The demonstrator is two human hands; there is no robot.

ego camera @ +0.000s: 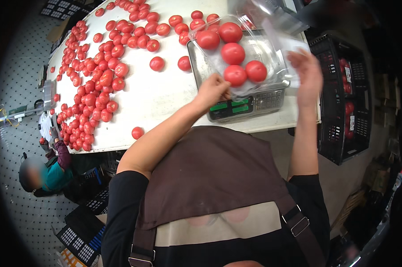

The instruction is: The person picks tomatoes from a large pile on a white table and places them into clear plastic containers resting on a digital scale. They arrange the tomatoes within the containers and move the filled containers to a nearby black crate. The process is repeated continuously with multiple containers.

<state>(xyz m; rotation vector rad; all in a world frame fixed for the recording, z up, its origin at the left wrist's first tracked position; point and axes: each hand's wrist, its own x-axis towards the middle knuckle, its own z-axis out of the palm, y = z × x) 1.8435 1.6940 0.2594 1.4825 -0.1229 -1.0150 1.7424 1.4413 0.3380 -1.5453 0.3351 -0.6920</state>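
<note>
A clear plastic container with several red tomatoes in it rests on the metal pan of a digital scale. At the container's near left corner, my left hand has its fingers curled on the plastic edge, beside the nearest tomato. My right hand is raised just right of the scale, blurred by motion. Its fingers look apart, and I see nothing in them. White sheet material lies behind that hand. The scale's green display faces me.
Many loose tomatoes cover the left and far parts of the white table. Clear plastic packaging lies at the far right. A black crate with packed tomatoes stands beyond the right edge. A gloved co-worker works at the left end.
</note>
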